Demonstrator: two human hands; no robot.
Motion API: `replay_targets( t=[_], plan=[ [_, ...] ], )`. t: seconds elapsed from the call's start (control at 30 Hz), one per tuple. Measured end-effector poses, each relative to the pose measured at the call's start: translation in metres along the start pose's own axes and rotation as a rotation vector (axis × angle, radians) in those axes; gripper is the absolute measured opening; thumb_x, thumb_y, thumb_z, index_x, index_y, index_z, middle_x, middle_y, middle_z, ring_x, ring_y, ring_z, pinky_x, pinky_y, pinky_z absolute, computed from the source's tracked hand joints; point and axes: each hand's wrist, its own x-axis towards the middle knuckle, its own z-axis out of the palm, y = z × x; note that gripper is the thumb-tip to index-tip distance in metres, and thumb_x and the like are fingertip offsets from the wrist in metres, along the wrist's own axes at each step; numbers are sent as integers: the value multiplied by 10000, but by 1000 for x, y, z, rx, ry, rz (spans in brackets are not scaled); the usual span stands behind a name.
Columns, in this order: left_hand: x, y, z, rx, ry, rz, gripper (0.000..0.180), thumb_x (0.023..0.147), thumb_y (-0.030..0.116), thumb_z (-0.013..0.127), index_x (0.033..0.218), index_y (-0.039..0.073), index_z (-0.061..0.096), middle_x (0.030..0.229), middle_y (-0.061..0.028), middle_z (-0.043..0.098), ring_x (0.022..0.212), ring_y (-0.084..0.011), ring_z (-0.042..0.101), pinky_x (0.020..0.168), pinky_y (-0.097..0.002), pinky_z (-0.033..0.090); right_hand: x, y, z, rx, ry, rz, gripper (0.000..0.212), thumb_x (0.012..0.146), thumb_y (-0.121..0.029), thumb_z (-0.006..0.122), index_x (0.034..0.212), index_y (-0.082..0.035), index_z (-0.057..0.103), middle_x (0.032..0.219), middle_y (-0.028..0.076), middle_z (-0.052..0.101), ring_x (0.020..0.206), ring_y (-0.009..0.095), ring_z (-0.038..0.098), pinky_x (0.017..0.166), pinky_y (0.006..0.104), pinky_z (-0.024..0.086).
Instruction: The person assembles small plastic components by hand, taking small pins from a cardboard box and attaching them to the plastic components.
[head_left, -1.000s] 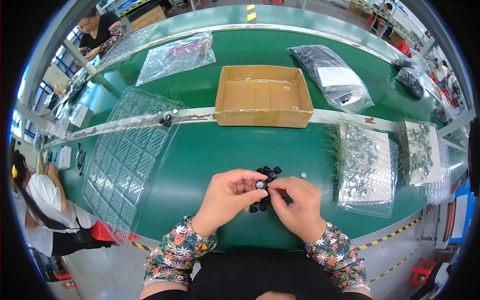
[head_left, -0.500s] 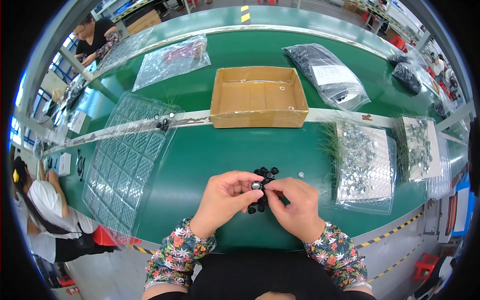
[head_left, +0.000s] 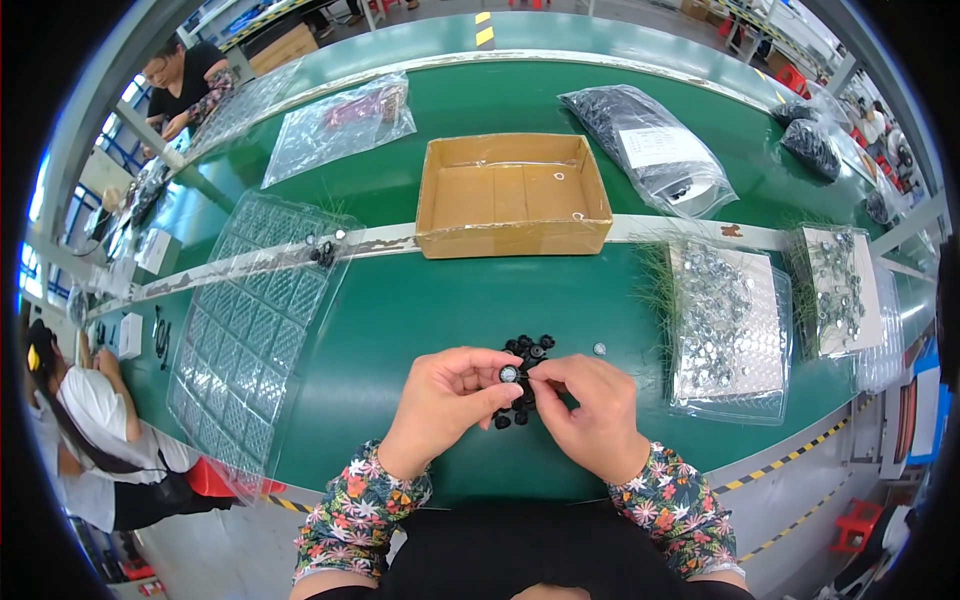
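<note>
Between the thumb and fingers of my left hand [head_left: 440, 400] is a small round black part [head_left: 509, 374] with a silvery face turned up. My right hand [head_left: 592, 402] is closed in a pinch just to the right of it. What its fingertips grip is too small to make out, though a thin light line shows between them and the round part. Under and beyond both hands lies a pile of small black round parts [head_left: 537, 351], partly hidden by my fingers. One loose silvery disc [head_left: 600, 349] rests on the green table to the right of the pile.
Ahead stands an open cardboard box [head_left: 513, 243]. Clear plastic trays [head_left: 245, 300] lie at left, with a few small parts [head_left: 324, 252] on their far corner. At right are two boards [head_left: 725, 320] [head_left: 838, 295] bearing silvery discs. A bag of black parts [head_left: 625, 120] lies beyond.
The round part in my left hand has tilted slightly, so its face shows rounder and fuller. Both hands stay nearly in place, and the whole view has shifted a little.
</note>
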Motion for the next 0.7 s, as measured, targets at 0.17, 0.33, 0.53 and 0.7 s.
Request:
replay_targets(
  t=[0.17,0.33,0.53,0.7],
  plan=[
    [1,-4,-1,30,20,6,209,764,15,677,967,-12,634,712,-23,613,545,-45,534,450,-172,430,1,0,2,4,30,-15,140,679,27,646,789,-40,592,676,83,592,569,245,580,499,331,458],
    [0,-5,0,84,18,-1,213,763,19,681,969,-4,637,695,-26,630,549,-41,538,457,-172,437,2,-5,-2,-138,-22,-105,202,653,-4,656,844,-51,608,774,64,600,685,236,592,583,336,469],
    [0,-6,-1,108,-2,7,215,763,26,684,971,4,638,696,-18,627,557,-38,538,462,-171,439,2,1,-5,-170,-62,-263,224,618,-4,655,835,-41,614,802,61,576,713,215,587,630,343,472],
    [-2,-5,-1,115,-16,3,213,764,25,684,970,3,637,695,-2,605,562,-34,532,466,-165,434,3,1,-5,-149,-37,-284,188,627,-3,651,806,-27,603,808,65,577,729,219,590,662,350,471]
  ],
)
